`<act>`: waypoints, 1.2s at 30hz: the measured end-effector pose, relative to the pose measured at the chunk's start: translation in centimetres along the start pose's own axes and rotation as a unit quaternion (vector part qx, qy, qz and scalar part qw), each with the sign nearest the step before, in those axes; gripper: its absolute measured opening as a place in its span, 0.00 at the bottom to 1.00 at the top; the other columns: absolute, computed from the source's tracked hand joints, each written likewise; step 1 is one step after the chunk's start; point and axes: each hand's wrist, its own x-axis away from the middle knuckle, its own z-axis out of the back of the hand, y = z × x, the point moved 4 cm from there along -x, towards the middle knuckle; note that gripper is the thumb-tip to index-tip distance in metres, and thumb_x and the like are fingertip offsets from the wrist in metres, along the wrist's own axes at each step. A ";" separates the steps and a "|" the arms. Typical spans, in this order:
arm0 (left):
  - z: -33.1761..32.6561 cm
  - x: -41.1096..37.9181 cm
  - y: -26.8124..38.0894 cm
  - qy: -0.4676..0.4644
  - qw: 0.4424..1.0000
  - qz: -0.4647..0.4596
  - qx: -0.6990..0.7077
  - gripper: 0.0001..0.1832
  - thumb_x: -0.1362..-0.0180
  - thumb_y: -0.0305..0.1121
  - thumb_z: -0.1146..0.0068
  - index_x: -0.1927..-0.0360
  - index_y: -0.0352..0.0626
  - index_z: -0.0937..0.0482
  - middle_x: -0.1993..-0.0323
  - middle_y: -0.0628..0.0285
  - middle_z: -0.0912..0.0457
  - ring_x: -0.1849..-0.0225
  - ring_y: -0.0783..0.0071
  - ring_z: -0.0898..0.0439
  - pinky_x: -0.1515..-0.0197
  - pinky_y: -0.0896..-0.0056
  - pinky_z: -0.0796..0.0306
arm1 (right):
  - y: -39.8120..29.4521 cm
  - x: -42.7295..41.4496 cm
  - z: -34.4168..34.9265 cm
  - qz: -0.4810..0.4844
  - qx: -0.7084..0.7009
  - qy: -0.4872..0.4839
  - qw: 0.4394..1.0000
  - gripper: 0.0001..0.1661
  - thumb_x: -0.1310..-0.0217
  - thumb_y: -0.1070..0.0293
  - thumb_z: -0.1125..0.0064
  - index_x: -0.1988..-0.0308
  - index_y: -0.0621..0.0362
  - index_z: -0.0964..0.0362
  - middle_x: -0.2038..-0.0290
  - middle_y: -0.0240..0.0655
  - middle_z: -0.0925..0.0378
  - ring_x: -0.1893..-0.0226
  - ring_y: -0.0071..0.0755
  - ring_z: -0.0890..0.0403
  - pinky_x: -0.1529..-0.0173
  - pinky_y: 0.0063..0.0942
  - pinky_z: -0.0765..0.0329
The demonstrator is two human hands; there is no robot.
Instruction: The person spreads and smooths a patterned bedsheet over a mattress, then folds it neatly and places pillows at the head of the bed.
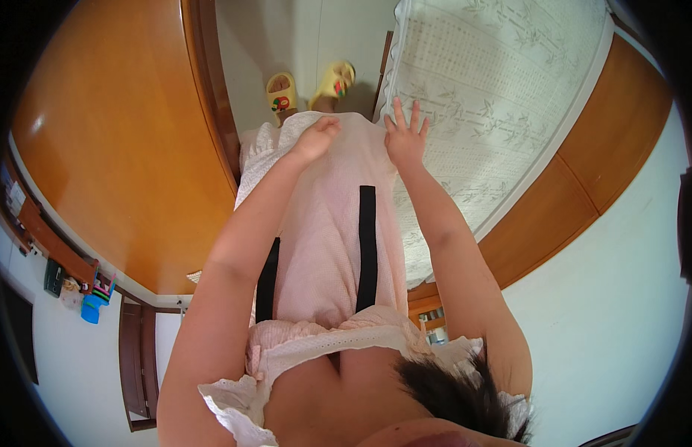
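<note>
My left hand (317,138) hangs loosely curled in front of the pale pink dress (323,223), and nothing shows in it. On the other side, my right hand (407,142) is spread palm down near the edge of a white bed cover (502,89) with a leaf pattern. Whether it presses on the cover or hovers over it, I cannot tell. Two black straps (367,246) lie along the dress. Beyond the hem are my feet in yellow slippers (282,95) with red and green ornaments.
A glossy wooden panel (116,145) with a dark edge stands close on my left. Pale floor (256,39) lies between it and the bed. The bed's wooden board (569,184) borders the right side. A blue plastic item (93,309) and a dark door (134,357) show at left.
</note>
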 end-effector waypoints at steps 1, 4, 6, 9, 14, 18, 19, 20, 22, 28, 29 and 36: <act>0.0 0.6 -0.5 0.000 1.000 0.015 0.011 0.23 0.43 0.44 0.57 0.47 0.45 0.34 0.53 0.66 0.29 0.50 0.77 0.34 0.51 0.74 0.40 | -0.4 0.8 -1.0 0.003 0.021 -0.017 1.000 0.15 0.48 0.65 0.51 0.57 0.44 0.29 0.36 0.21 0.58 0.35 0.47 0.60 0.40 0.60 0.53; -0.7 1.5 -3.0 0.004 1.000 -0.004 0.002 0.23 0.43 0.44 0.57 0.47 0.45 0.35 0.54 0.68 0.29 0.51 0.77 0.33 0.52 0.75 0.40 | -1.5 3.3 -3.9 0.035 0.079 -0.065 0.994 0.14 0.46 0.65 0.54 0.58 0.46 0.28 0.36 0.22 0.56 0.35 0.45 0.63 0.39 0.58 0.55; -1.9 1.8 -4.9 0.015 1.000 -0.007 0.004 0.22 0.43 0.42 0.57 0.48 0.42 0.33 0.53 0.61 0.28 0.49 0.72 0.32 0.48 0.73 0.40 | -2.5 5.1 -5.4 0.083 0.111 -0.090 0.986 0.15 0.45 0.65 0.56 0.57 0.48 0.28 0.37 0.23 0.54 0.35 0.44 0.65 0.38 0.57 0.57; -4.0 1.2 -7.4 0.022 1.000 -0.015 -0.004 0.21 0.43 0.42 0.57 0.48 0.44 0.33 0.53 0.65 0.28 0.50 0.75 0.32 0.49 0.73 0.40 | -3.3 7.6 -8.0 0.115 0.150 -0.187 0.964 0.17 0.44 0.64 0.57 0.54 0.49 0.30 0.37 0.26 0.54 0.34 0.42 0.69 0.37 0.55 0.61; -9.5 1.1 -11.0 0.027 1.000 0.008 0.013 0.20 0.43 0.42 0.57 0.48 0.46 0.34 0.54 0.68 0.28 0.51 0.78 0.33 0.49 0.73 0.40 | -3.7 13.6 -11.1 0.125 0.155 -0.158 0.967 0.20 0.44 0.64 0.58 0.50 0.49 0.34 0.38 0.27 0.52 0.34 0.36 0.68 0.37 0.55 0.61; -13.7 0.2 -14.3 0.032 0.999 0.030 -0.003 0.20 0.43 0.42 0.57 0.48 0.46 0.34 0.53 0.66 0.29 0.50 0.77 0.33 0.49 0.73 0.40 | -2.8 18.1 -13.8 0.120 0.092 -0.063 0.987 0.21 0.45 0.65 0.58 0.49 0.50 0.34 0.39 0.26 0.49 0.34 0.33 0.66 0.38 0.55 0.58; -14.7 0.2 -15.1 0.033 0.999 0.036 -0.011 0.20 0.43 0.42 0.57 0.48 0.46 0.34 0.53 0.66 0.29 0.50 0.77 0.33 0.49 0.73 0.40 | -2.7 19.1 -14.3 0.114 0.074 -0.044 0.990 0.22 0.45 0.65 0.58 0.49 0.50 0.34 0.39 0.25 0.48 0.34 0.33 0.65 0.38 0.55 0.57; -15.5 0.2 -15.9 0.041 0.998 0.046 -0.013 0.21 0.43 0.42 0.57 0.48 0.46 0.34 0.52 0.66 0.30 0.50 0.76 0.33 0.49 0.73 0.40 | -2.7 19.9 -14.8 0.107 0.056 -0.025 0.992 0.22 0.46 0.65 0.58 0.49 0.50 0.34 0.40 0.25 0.47 0.34 0.33 0.65 0.38 0.55 0.56; -16.7 0.8 -17.0 0.057 0.996 0.071 -0.020 0.21 0.43 0.42 0.57 0.47 0.46 0.35 0.51 0.65 0.30 0.49 0.76 0.34 0.48 0.72 0.40 | -3.1 21.9 -15.4 0.093 0.010 -0.026 0.995 0.22 0.46 0.66 0.57 0.49 0.50 0.34 0.41 0.24 0.45 0.34 0.34 0.63 0.39 0.55 0.55; -18.4 1.1 -20.0 0.060 0.994 0.059 -0.067 0.28 0.45 0.43 0.54 0.43 0.42 0.40 0.50 0.61 0.32 0.46 0.71 0.36 0.48 0.71 0.41 | -4.7 28.7 -17.9 0.027 -0.121 -0.076 0.989 0.19 0.47 0.66 0.56 0.54 0.53 0.30 0.42 0.25 0.42 0.35 0.34 0.61 0.40 0.51 0.48; -18.6 0.9 -20.2 0.064 0.993 0.058 -0.075 0.28 0.45 0.42 0.54 0.42 0.42 0.41 0.50 0.61 0.33 0.46 0.71 0.36 0.48 0.71 0.41 | -5.1 30.1 -18.9 0.007 -0.144 -0.064 0.987 0.18 0.47 0.67 0.56 0.56 0.54 0.29 0.42 0.26 0.41 0.35 0.34 0.60 0.41 0.49 0.47; -19.9 -1.7 -24.0 0.065 0.990 0.050 -0.111 0.36 0.47 0.39 0.49 0.39 0.40 0.51 0.47 0.56 0.38 0.46 0.69 0.38 0.47 0.68 0.41 | -8.4 39.2 -23.2 -0.167 -0.403 -0.184 0.881 0.16 0.47 0.66 0.59 0.60 0.57 0.28 0.51 0.38 0.32 0.47 0.39 0.36 0.45 0.36 0.37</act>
